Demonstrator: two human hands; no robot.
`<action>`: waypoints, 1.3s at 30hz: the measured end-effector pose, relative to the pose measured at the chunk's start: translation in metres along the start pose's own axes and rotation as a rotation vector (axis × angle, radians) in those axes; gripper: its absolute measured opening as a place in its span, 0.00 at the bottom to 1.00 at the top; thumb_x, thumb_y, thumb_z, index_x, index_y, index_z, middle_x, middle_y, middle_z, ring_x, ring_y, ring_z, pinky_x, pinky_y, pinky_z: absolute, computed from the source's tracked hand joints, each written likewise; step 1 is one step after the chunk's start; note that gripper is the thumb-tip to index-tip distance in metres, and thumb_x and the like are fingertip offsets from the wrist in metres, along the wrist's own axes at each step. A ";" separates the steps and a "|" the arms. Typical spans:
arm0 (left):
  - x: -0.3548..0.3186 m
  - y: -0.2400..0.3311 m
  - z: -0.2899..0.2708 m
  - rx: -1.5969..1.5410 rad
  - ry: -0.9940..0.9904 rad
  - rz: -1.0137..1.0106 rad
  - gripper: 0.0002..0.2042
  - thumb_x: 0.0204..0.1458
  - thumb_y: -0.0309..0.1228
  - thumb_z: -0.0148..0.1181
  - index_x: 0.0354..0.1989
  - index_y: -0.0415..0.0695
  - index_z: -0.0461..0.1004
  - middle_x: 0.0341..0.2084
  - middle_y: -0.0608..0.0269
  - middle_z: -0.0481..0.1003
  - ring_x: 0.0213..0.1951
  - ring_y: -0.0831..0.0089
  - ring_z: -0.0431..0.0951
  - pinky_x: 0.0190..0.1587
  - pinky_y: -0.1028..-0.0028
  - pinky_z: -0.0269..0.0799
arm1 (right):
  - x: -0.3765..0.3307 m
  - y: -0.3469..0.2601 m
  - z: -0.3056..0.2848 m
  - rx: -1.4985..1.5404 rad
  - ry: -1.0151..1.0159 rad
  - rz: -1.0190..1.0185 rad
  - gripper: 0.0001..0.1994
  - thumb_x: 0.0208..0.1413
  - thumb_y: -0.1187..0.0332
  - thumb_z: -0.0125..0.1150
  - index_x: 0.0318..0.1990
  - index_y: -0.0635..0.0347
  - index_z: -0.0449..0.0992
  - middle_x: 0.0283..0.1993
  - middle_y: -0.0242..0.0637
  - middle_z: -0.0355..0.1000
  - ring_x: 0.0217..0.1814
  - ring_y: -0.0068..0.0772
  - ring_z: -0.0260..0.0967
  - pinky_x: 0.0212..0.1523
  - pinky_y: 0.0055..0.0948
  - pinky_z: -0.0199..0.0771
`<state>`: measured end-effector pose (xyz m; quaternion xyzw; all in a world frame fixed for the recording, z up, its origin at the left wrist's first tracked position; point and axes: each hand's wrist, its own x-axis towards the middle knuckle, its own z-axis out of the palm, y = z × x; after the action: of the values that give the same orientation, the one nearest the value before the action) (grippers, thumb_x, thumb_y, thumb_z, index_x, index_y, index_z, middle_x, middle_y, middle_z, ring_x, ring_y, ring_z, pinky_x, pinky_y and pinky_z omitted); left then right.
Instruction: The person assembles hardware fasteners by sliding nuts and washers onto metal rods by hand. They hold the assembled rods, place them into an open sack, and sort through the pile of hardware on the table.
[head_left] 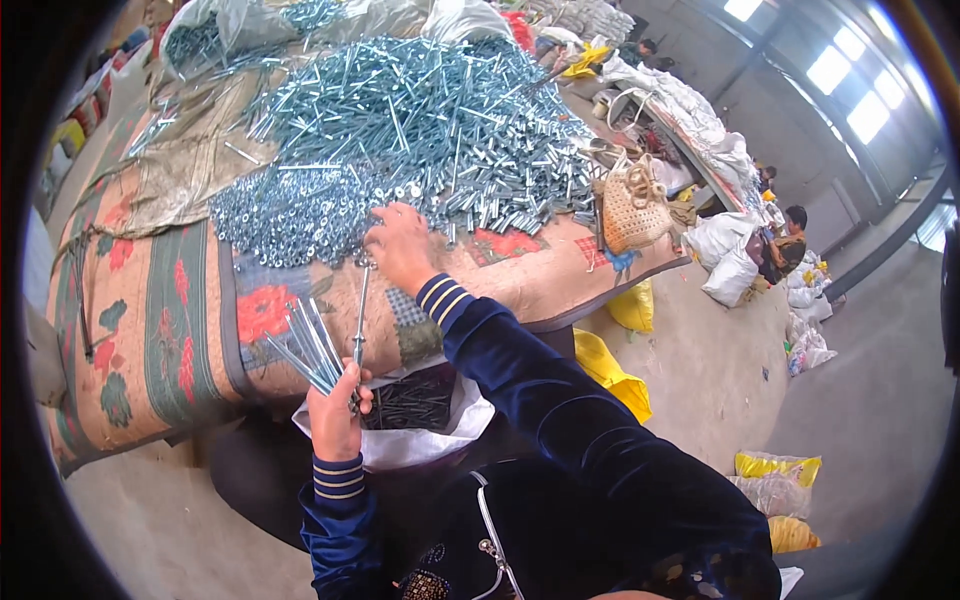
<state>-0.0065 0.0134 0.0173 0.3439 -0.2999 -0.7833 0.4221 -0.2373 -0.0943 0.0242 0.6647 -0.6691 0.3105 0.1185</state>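
Bundle of slim metal rods (313, 352), fanned, lower ends clenched in the left hand (336, 408), upper lengths projecting above the thumb. One single rod (362, 310), apart from the fan, same fist, upper tip just below the right hand (400, 243). Right hand: fingers bent at the edge of a heap of hex nuts (285, 215); whether it grasps any, cannot tell. Beyond: short metal sleeves (525, 185), large pile of rods (400, 100). Beneath: floral-patterned cloth (150, 350). Below the left hand's level: open white sack (430, 450), dark rods (412, 402) inside
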 end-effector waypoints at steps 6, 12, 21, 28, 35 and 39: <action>-0.003 0.000 -0.006 0.006 0.015 -0.005 0.09 0.52 0.30 0.59 0.38 0.39 0.70 0.26 0.60 0.73 0.20 0.81 0.70 0.19 0.83 0.63 | -0.004 -0.003 -0.011 -0.057 0.118 -0.065 0.03 0.40 0.66 0.63 0.26 0.47 0.78 0.50 0.33 0.68 0.60 0.42 0.56 0.56 0.43 0.55; 0.001 0.004 0.002 -0.003 -0.042 -0.020 0.09 0.53 0.30 0.58 0.38 0.38 0.69 0.26 0.60 0.73 0.20 0.81 0.69 0.20 0.83 0.62 | -0.005 0.011 -0.005 -0.102 0.098 -0.059 0.04 0.40 0.63 0.63 0.26 0.46 0.79 0.40 0.26 0.71 0.46 0.36 0.63 0.46 0.38 0.62; -0.002 0.006 -0.009 -0.023 0.013 -0.031 0.10 0.52 0.29 0.58 0.38 0.37 0.70 0.26 0.59 0.74 0.21 0.79 0.71 0.20 0.82 0.64 | 0.018 0.005 -0.013 -0.245 -0.119 -0.411 0.05 0.44 0.63 0.60 0.23 0.48 0.79 0.32 0.27 0.72 0.40 0.35 0.64 0.42 0.37 0.63; 0.000 -0.001 -0.010 -0.026 -0.007 -0.067 0.10 0.51 0.29 0.60 0.38 0.37 0.72 0.26 0.59 0.74 0.22 0.78 0.72 0.20 0.82 0.65 | -0.001 0.005 -0.047 1.049 -0.539 0.417 0.06 0.49 0.69 0.63 0.33 0.60 0.79 0.32 0.34 0.76 0.35 0.29 0.74 0.36 0.27 0.74; 0.005 -0.004 -0.001 0.026 -0.085 -0.056 0.11 0.50 0.30 0.61 0.38 0.37 0.73 0.25 0.60 0.74 0.22 0.79 0.72 0.20 0.81 0.64 | -0.023 0.011 -0.072 1.254 -0.627 0.374 0.10 0.50 0.74 0.63 0.40 0.66 0.75 0.35 0.36 0.74 0.37 0.24 0.72 0.40 0.23 0.74; 0.007 0.001 0.001 0.119 -0.071 0.013 0.11 0.50 0.30 0.61 0.38 0.37 0.73 0.25 0.60 0.75 0.21 0.79 0.73 0.20 0.82 0.64 | -0.028 0.008 -0.073 1.310 -0.625 0.503 0.15 0.50 0.74 0.62 0.46 0.65 0.72 0.39 0.33 0.72 0.37 0.22 0.70 0.39 0.22 0.73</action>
<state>-0.0100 0.0073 0.0168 0.3385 -0.3631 -0.7730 0.3951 -0.2610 -0.0303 0.0627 0.4839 -0.4821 0.4589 -0.5682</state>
